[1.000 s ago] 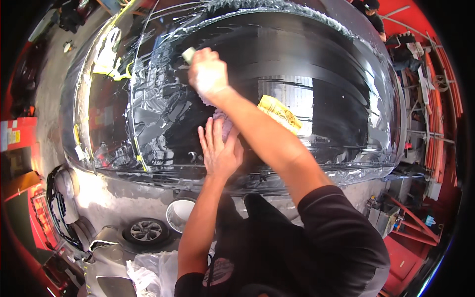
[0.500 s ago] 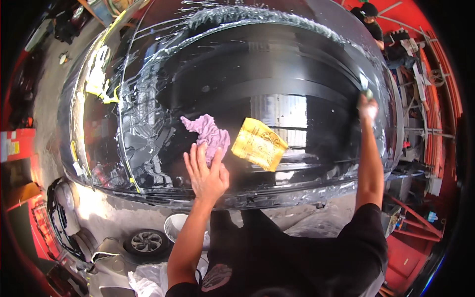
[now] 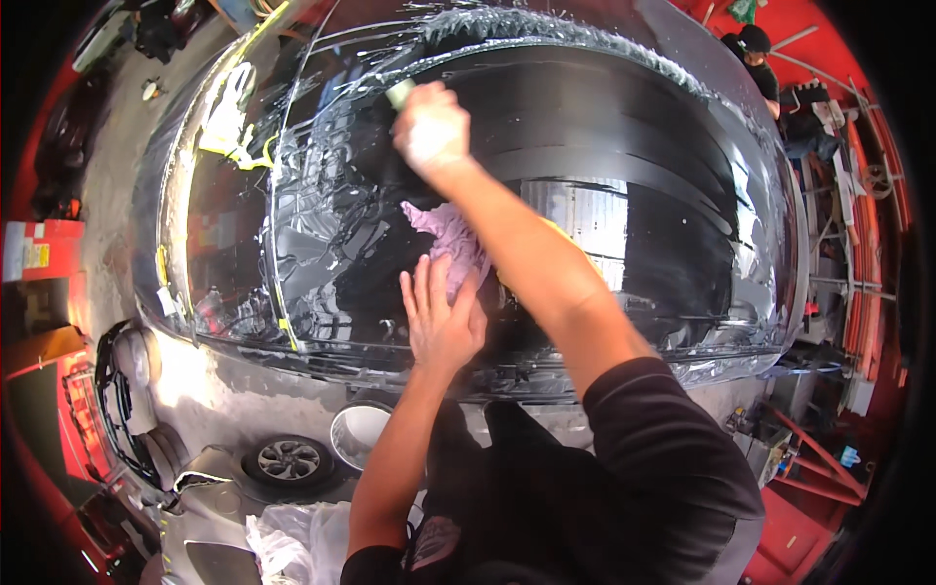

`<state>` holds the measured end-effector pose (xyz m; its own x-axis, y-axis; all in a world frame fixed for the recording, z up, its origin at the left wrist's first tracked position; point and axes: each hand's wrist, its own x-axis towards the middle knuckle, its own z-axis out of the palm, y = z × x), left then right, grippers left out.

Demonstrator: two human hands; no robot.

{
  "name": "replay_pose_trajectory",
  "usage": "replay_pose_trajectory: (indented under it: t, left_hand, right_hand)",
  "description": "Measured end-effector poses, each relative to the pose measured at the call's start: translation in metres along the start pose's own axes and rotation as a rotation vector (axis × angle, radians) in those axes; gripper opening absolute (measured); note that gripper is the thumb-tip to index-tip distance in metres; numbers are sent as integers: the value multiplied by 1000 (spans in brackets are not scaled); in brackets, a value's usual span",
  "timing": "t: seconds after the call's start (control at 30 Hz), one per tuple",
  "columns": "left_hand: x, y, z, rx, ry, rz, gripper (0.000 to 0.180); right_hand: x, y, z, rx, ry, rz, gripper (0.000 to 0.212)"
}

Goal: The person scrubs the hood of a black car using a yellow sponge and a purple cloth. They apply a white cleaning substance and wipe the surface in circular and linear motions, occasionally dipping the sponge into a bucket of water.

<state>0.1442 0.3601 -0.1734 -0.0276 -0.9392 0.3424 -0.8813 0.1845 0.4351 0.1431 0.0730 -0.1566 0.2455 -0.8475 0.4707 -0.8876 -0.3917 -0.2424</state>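
A car's glossy black body panel (image 3: 546, 107) lies before me, with whitish wet streaks along its edges. Gripped in my right hand (image 3: 434, 132) is a small pale block (image 3: 400, 94), held on the panel's far left part; motion blurs it and its exact kind is unclear. My right forearm crosses above the panel and hides most of a yellow printed sheet (image 3: 567, 237), leaving only an edge visible. Lower down, my left hand (image 3: 444, 327) lies open with fingers outstretched, its fingertips on the near end of a crumpled pinkish-purple cloth (image 3: 453, 241).
Yellow-green tape (image 3: 226, 125) runs along the car's left part. Below the panel stand a white bucket (image 3: 363, 434), a wheel (image 3: 288, 460) and clear plastic sheeting (image 3: 307, 534) on the floor. A person (image 3: 756, 58) is at the far right by red racks (image 3: 868, 253).
My right hand has swept from the panel's right side to its far left with the block. The forearm now covers the yellow sheet. My left hand stays at the cloth; the whole view has shifted slightly.
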Motion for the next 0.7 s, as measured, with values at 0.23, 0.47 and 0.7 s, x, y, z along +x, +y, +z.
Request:
replay_pose_trajectory:
  t: [0.23, 0.47, 0.7]
  left_hand:
    - [1, 4, 3, -7, 22, 14, 51]
    - [-3, 6, 1, 42, 43, 31, 44]
    - [-8, 4, 2, 36, 21, 18, 45]
  right_hand:
    - [-33, -14, -33, 624, -286, -156, 39]
    - [-140, 408, -227, 7, 326, 471, 40]
    - [-191, 512, -233, -687, 161, 518, 42]
